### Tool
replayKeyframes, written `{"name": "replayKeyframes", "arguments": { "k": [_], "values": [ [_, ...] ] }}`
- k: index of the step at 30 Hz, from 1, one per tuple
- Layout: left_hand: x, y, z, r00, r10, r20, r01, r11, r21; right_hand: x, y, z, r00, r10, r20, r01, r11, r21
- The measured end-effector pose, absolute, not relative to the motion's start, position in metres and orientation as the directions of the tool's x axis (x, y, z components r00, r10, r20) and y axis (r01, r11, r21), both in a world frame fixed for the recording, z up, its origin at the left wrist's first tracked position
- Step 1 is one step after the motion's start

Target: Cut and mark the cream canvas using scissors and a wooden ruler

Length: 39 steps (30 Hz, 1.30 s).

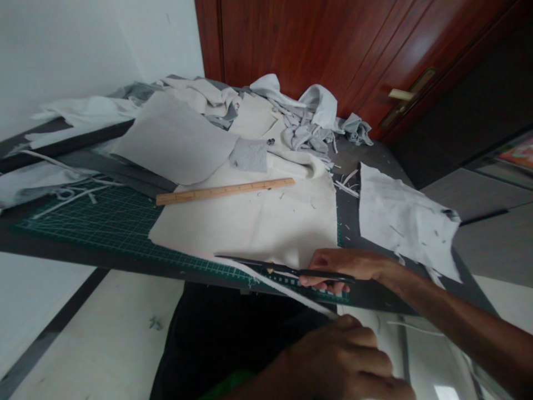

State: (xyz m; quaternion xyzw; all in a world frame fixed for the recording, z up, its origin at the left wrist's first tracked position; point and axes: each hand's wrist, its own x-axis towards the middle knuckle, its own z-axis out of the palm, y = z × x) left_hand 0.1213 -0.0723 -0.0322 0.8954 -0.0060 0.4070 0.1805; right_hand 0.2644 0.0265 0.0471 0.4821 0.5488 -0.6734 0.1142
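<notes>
My right hand (pixel 333 269) is closed round the handles of black scissors (pixel 287 269), whose blades point left along the near edge of a cream fabric piece (pixel 250 222). From that edge a narrow fabric strip (pixel 291 294) is partly cut away and runs down to the right. The strip's loose end is pinched in my left hand (pixel 345 355), which is low in the view, in front of the table edge. Under the cream piece lies a green cutting mat (pixel 104 216). A wooden ruler (pixel 225 191) rests across the cream fabric.
Crumpled cloth scraps (pixel 308 122) are heaped at the back, against a red-brown door (pixel 291 39). A grey fabric panel (pixel 179 139) lies at the back left. On the right, a white fabric piece (pixel 403 219) overlaps the dark table (pixel 378 161). Thread bits are scattered about.
</notes>
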Motion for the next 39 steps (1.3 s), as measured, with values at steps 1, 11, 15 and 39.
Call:
{"name": "replayKeyframes", "arguments": {
  "k": [1,11,15,39],
  "values": [
    [0.121,-0.073,-0.032,0.673,0.134,0.728,-0.156,-0.935,0.317,0.264,0.027,0.048,-0.513,0.381,-0.769,0.681,-0.366,-0.635],
    [0.117,-0.071,-0.025,0.732,0.084,0.676,-0.240,-0.897,0.372,0.258,0.031,0.044,-0.459,0.371,-0.807,0.737,-0.349,-0.579],
    [0.117,-0.072,-0.028,0.731,0.087,0.676,-0.237,-0.897,0.373,0.258,0.033,0.042,-0.489,0.351,-0.799,0.719,-0.357,-0.596],
    [0.121,-0.089,-0.047,0.814,0.089,0.574,-0.132,-0.934,0.333,0.260,0.035,0.036,-0.567,0.317,-0.760,0.663,-0.373,-0.649]
  ]
}}
